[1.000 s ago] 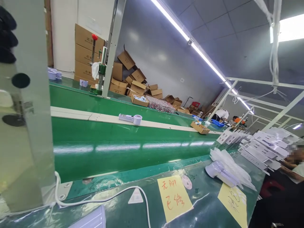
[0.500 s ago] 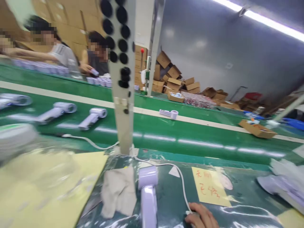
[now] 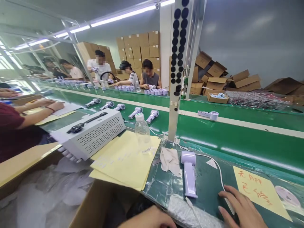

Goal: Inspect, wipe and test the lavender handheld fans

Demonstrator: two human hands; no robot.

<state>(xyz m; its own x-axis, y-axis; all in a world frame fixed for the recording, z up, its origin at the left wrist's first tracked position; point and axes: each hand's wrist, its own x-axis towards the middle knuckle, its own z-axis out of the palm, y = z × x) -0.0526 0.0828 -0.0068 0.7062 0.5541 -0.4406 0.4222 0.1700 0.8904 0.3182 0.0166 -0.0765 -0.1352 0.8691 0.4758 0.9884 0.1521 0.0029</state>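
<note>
A lavender handheld device point(image 3: 190, 175) with a cylindrical head, shaped like a small hair dryer, lies on the green bench top. A white cord point(image 3: 193, 207) meets the lower end of its handle. My right hand point(image 3: 244, 207) rests to its right, fingers spread and thumb apart. Under its index finger runs a white cable point(image 3: 219, 169), whose end shows between finger and thumb. My left hand point(image 3: 149, 218) is low at the bottom edge, near bubble wrap point(image 3: 180, 205); its fingers are mostly out of view. A beige cloth point(image 3: 169, 160) lies beside the device.
A clear bottle point(image 3: 142, 136) stands on yellow paper point(image 3: 123, 158), beside a grey vented metal box point(image 3: 95, 136). A post point(image 3: 174, 110) rises at the bench's back edge. Beyond runs a green conveyor point(image 3: 237, 129) with similar devices. A note point(image 3: 261, 190) lies right; co-workers sit across.
The view has swung left and levelled, so the scene sits further right. My left hand has come into view. My right hand's fingers now look more spread beside the cable.
</note>
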